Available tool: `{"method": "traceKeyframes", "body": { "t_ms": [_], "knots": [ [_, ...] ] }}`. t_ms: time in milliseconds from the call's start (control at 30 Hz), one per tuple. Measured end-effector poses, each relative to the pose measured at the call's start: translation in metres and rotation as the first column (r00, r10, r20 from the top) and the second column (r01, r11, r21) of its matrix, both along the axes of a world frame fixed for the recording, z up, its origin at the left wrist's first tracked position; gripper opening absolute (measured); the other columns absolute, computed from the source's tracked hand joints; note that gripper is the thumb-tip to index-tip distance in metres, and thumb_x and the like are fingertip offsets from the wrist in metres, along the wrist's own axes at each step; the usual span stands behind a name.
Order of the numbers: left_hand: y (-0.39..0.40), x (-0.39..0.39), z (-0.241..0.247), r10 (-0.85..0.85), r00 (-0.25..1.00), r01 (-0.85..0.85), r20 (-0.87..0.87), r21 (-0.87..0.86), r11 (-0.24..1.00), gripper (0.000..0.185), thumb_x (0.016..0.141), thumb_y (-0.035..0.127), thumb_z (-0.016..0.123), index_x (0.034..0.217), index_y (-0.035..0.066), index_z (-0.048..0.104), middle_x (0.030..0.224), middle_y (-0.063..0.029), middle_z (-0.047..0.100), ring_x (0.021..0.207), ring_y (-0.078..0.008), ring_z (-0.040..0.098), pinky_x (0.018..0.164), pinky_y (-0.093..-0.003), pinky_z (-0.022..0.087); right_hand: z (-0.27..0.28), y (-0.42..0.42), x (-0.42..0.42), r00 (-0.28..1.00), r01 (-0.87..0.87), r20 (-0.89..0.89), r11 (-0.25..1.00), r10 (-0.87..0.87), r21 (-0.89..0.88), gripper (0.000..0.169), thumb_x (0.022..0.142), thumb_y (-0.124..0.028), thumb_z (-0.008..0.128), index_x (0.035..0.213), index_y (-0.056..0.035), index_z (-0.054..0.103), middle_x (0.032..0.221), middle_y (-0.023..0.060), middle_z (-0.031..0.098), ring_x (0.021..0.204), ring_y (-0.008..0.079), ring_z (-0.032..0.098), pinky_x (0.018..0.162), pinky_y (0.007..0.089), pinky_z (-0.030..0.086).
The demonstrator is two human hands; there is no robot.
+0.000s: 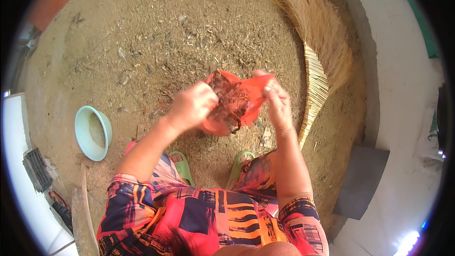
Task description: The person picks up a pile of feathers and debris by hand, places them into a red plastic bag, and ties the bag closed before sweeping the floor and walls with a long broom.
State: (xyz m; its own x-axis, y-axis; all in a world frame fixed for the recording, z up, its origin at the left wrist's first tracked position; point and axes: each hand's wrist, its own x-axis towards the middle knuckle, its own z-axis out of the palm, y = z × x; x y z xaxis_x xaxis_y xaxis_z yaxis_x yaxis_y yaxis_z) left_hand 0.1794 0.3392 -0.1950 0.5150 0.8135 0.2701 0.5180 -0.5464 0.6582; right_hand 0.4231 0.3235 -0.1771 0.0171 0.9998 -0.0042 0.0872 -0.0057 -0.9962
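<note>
Both my hands hold a thin red plastic bag (254, 94) by its rim, its mouth spread apart above the ground. My left hand (195, 105) is closed on the bag's left edge and looks blurred. On the opposite side, my right hand (279, 101) pinches the rim between thumb and fingers. A tangled clump of dark reddish-brown, dried plant-like material (233, 99) lies in the bag's mouth, with a dark curled piece hanging over the near edge. What lies deeper in the bag is hidden.
Dry chaff and bits of debris (199, 42) cover the ground ahead. A straw broom (316, 74) lies at the right, near a whitish wall and a dark flat panel (362, 181). At the left a light-blue plastic basin (78, 135) stands near a curved wooden stick (85, 199).
</note>
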Motion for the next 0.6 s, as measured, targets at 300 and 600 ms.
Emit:
{"method": "traceKeyframes", "body": {
  "t_ms": [300,600],
  "knots": [
    [-0.009,0.025,0.009,0.222,0.958,-0.118,0.181,-0.457,0.882,0.018,0.072,0.005,0.067,0.079,0.009,0.051,0.069,-0.0009,0.052,0.06,-0.01,0.051,0.056,-0.0239,0.045,-0.006,-0.006,-0.04,0.941,-0.287,0.111,0.929,0.319,-0.235,0.067,0.068,-0.023,0.073,0.121,0.0015,0.04,0.109,0.0124,0.053,0.104,0.0197,0.051,0.089,0.0313,0.041],
    [-0.011,0.028,0.004,0.011,0.931,0.03,0.365,-0.105,0.994,0.026,0.068,0.001,0.058,0.093,0.009,0.058,0.095,-0.009,0.057,0.094,-0.0246,0.055,0.085,-0.0385,0.042,-0.04,-0.011,-0.054,0.92,-0.236,0.268,0.95,0.287,-0.206,0.027,0.085,-0.024,0.052,0.102,-0.0042,0.057,0.099,0.0121,0.062,0.096,0.0249,0.059,0.09,0.0355,0.042]
  ]
}}
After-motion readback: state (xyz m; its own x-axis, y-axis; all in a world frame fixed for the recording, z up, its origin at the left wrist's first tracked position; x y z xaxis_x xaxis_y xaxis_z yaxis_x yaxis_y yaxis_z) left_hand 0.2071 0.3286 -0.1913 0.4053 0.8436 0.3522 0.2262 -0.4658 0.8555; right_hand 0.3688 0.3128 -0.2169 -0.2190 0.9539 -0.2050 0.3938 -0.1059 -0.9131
